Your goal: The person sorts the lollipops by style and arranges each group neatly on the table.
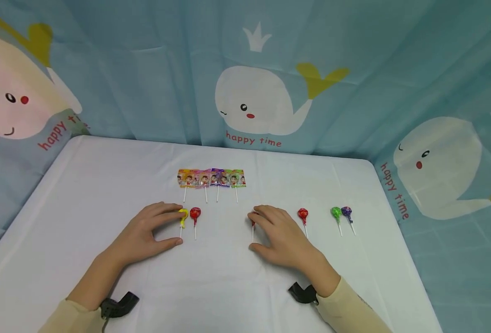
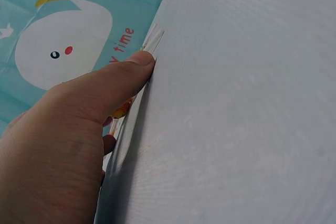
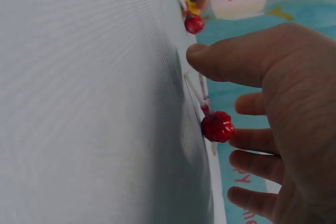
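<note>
My left hand lies at a yellow-wrapped lollipop. Its fingertips touch the candy end, and its thumb is near the stick's lower end. Just right of it lies a red lollipop. Over a second red lollipop is my right hand, partly hiding the candy in the head view. In the right wrist view its fingertips are close to this candy and the thumb stands apart from it, with fingers spread.
Several flat-wrapped lollipops lie in a row farther back. To the right are another red lollipop, a green one and a purple one. A white cloth covers the table; a blue whale-print curtain hangs behind.
</note>
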`<state>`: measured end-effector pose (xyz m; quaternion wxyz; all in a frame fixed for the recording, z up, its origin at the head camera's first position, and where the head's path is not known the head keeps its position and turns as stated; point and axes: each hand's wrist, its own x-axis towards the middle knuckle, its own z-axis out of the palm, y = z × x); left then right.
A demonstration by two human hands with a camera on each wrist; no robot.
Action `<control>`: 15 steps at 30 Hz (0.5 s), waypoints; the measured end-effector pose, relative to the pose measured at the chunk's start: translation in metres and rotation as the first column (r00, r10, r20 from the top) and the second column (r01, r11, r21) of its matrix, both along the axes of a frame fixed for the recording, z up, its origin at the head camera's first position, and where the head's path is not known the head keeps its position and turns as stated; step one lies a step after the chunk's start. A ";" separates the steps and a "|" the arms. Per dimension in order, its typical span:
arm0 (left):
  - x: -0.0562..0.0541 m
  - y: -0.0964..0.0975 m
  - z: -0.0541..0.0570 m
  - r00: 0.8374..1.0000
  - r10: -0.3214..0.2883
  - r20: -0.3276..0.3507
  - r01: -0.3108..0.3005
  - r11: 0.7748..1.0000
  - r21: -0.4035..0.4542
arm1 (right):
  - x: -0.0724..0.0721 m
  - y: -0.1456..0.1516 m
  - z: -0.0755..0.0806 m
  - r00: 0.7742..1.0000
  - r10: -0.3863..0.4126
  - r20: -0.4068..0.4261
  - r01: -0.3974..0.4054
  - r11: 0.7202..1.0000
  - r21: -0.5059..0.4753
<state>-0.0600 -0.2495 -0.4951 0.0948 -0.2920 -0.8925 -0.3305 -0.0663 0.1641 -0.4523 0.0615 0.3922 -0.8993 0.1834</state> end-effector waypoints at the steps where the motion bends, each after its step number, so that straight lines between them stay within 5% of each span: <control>1: 0.000 0.000 0.000 1.000 0.002 -0.003 -0.002 1.000 -0.001 | 0.000 0.001 -0.001 1.000 -0.004 0.004 0.004 1.000 0.004; 15: 0.001 0.001 0.001 1.000 0.011 -0.004 -0.011 1.000 -0.016 | 0.000 0.003 -0.007 0.999 -0.035 0.026 0.034 0.999 0.035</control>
